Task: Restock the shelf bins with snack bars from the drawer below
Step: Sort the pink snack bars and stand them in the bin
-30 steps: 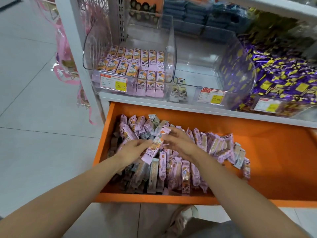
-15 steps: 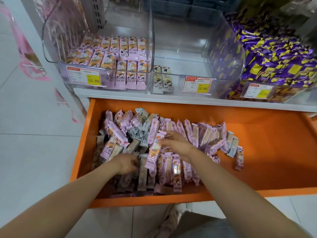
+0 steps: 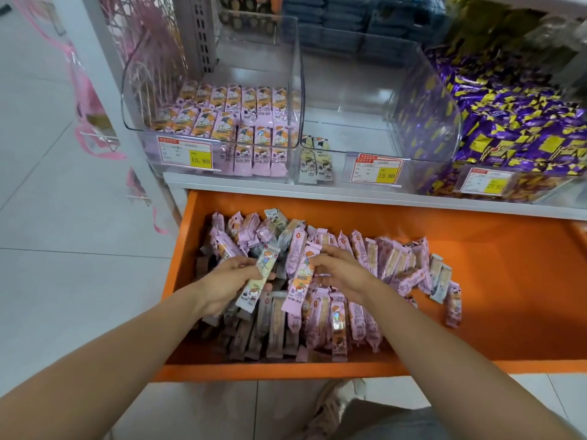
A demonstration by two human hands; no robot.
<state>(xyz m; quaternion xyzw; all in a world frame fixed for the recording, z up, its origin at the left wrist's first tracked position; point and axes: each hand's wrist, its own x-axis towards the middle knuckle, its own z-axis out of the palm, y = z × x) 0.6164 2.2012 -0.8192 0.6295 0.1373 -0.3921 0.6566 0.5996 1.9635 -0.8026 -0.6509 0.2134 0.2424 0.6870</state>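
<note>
Orange drawer is sitting pulled out under the shelf, with bars lying heaped in its left half. The middle bin above is looking nearly bare. The left grip is clamping a pale bar; the right grip is pinching a pink bar. Both kinds are looking alike, so one could be landing in the wrong bin. Shiny wrappers could be slipping loose too.
</note>
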